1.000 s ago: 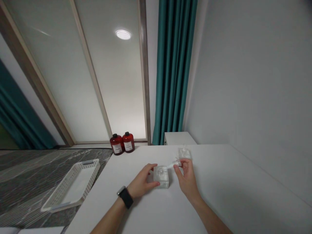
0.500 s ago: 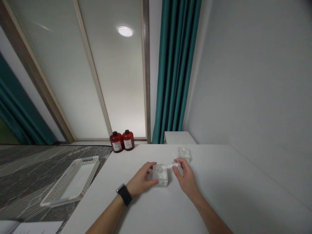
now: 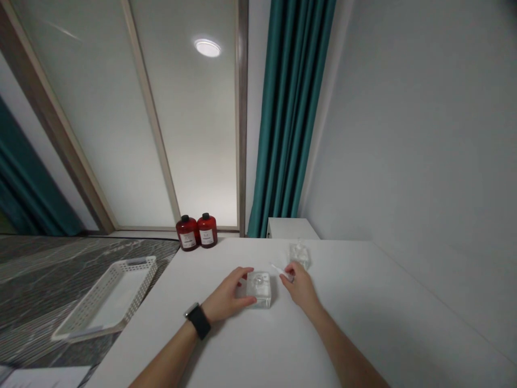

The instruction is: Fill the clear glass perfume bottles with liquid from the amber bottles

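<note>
My left hand (image 3: 226, 296), with a dark watch on its wrist, has thumb and fingers around the left side of a clear, square glass bottle (image 3: 260, 291) on the white table. The bottle's round mouth faces up. Just to its right, my right hand (image 3: 301, 285) pinches a slim, pale stopper-like piece (image 3: 286, 274) whose thin end points left towards the bottle, apart from it. Its exact kind is too small to make out. Behind my right hand stands a second clear glass bottle (image 3: 299, 254), partly covered by the fingers.
Two red bottles (image 3: 197, 231) with black caps and white labels stand at the table's far left corner. Left of the table, lower down, lies a white perforated basket (image 3: 139, 293). A white cabinet (image 3: 293, 227) is beyond the far edge, and a grey wall (image 3: 424, 161) rises at right.
The pale piece, whose thin end was over the glass bottle's mouth, has come away to the right in my right hand and tilted. My left hand stays on the bottle. The view has shifted slightly.
</note>
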`<state>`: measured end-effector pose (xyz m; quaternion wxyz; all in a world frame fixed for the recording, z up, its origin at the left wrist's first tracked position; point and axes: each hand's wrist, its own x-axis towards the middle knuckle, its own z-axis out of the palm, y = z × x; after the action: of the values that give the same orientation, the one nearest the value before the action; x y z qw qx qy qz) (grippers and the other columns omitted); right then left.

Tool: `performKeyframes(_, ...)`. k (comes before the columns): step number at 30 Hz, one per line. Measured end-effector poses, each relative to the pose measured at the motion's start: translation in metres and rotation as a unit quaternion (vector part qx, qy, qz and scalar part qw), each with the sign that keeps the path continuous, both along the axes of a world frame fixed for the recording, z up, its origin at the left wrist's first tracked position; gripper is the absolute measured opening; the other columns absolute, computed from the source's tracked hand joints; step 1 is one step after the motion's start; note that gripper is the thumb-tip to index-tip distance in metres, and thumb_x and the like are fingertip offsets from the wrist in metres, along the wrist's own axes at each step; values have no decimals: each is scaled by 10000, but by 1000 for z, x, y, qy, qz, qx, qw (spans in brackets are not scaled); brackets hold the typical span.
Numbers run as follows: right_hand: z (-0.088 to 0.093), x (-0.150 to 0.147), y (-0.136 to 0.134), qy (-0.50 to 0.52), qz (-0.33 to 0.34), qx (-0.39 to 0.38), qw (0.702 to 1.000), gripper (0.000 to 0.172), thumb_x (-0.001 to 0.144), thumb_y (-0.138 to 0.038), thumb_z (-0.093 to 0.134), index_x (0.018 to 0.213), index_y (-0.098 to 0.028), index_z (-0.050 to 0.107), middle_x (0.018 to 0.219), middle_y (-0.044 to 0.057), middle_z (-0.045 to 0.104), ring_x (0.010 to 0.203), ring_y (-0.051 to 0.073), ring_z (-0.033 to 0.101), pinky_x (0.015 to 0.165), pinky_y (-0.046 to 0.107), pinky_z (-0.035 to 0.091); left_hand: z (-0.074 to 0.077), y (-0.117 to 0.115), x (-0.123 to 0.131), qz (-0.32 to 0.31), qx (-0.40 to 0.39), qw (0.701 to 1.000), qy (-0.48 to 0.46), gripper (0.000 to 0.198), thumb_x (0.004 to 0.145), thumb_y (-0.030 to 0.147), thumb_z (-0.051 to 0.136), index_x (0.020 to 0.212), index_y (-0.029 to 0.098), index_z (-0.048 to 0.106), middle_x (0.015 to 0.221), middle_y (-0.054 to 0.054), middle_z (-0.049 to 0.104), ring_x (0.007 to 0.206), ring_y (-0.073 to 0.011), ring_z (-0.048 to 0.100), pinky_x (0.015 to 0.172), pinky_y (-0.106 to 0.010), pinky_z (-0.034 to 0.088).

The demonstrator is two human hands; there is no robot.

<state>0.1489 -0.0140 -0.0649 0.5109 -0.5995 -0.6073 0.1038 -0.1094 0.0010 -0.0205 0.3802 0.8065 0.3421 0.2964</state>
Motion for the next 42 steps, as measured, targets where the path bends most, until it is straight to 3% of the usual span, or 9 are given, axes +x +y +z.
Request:
performKeyframes(9, -2, -3, 0, -76, -17, 3, 997, 106, 735, -152, 594, 755, -229, 525, 820, 29, 563, 765, 237, 575, 723, 373, 481, -2, 1, 0, -6, 5, 1000, 6, 612, 743, 195, 728, 1313, 200, 503, 1237, -109, 601, 1112, -271, 574, 922, -416, 484)
performKeyframes(17, 24, -10, -27, -74, 15, 42, 996, 183, 855, -169, 504, 1024, -215, 560, 1009, 88, 602, 994, 265, 590, 882, 443, 494, -2, 5, -8, -20, 54, 998, -22, 615, 828, 276, 681, 1391, 214, 440, 1325, -131, 564, 1210, -281, 552, 998, -451, 484)
performKeyframes(21, 30, -30, -39, -65, 67, 44, 995, 328, 892, -249, 551, 1215, -227, 496, 1137, 95, 605, 1074, 257, 596, 863, 402, 519, 4, 12, -15, 143, 167, 975, -17, 334, 975, 270, 442, 1298, 197, 483, 1278, -126, 593, 1180, -233, 592, 952, -399, 534)
performKeyframes(23, 29, -38, -43, -62, 88, 38, 993, 387, 893, -255, 562, 1270, -243, 474, 1197, 99, 587, 1126, 262, 584, 870, 401, 524, 13, 21, -17, 240, 223, 944, 36, 274, 958, 251, 462, 1216, 175, 512, 1220, -129, 611, 1139, -243, 604, 929, -403, 542)
performKeyframes(25, 28, -43, -45, -59, 98, 38, 993, 397, 907, -258, 542, 1296, -251, 463, 1216, 101, 579, 1140, 263, 582, 871, 405, 528, 31, 38, -20, 274, 243, 928, 70, 265, 955, 216, 454, 1205, 153, 517, 1204, -139, 611, 1153, -254, 585, 983, -437, 505)
performKeyframes(30, 26, -43, -44, -46, 90, 53, 993, 324, 939, -274, 497, 1263, -256, 505, 1161, 88, 610, 1089, 257, 607, 886, 422, 524, 99, 106, -34, 269, 263, 900, 218, 232, 956, 227, 533, 1165, 156, 605, 1115, -107, 660, 1101, -249, 607, 1003, -438, 491)
performKeyframes(33, 26, -39, -42, -36, 80, 64, 994, 280, 949, -282, 486, 1223, -253, 539, 1112, 79, 634, 1047, 252, 622, 887, 422, 521, 127, 143, -46, 255, 250, 875, 326, 268, 947, 292, 615, 1174, 150, 621, 1214, -118, 632, 1120, -270, 608, 967, -483, 516)
performKeyframes(37, 29, -35, -40, -31, 71, 86, 993, 234, 952, -276, 485, 1167, -251, 574, 1058, 66, 657, 995, 238, 643, 880, 407, 526, 131, 162, -55, 214, 207, 855, 425, 335, 964, 332, 607, 1252, 165, 576, 1257, -97, 612, 1056, -235, 645, 885, -443, 569)
performKeyframes(42, 37, -36, -44, -8, 67, 124, 990, 199, 948, -255, 482, 1104, -240, 605, 954, 52, 672, 910, 224, 667, 824, 366, 544, 124, 157, -52, 146, 176, 867, 442, 313, 968, 327, 600, 1240, 174, 586, 1258, -97, 613, 1059, -232, 643, 892, -436, 567)
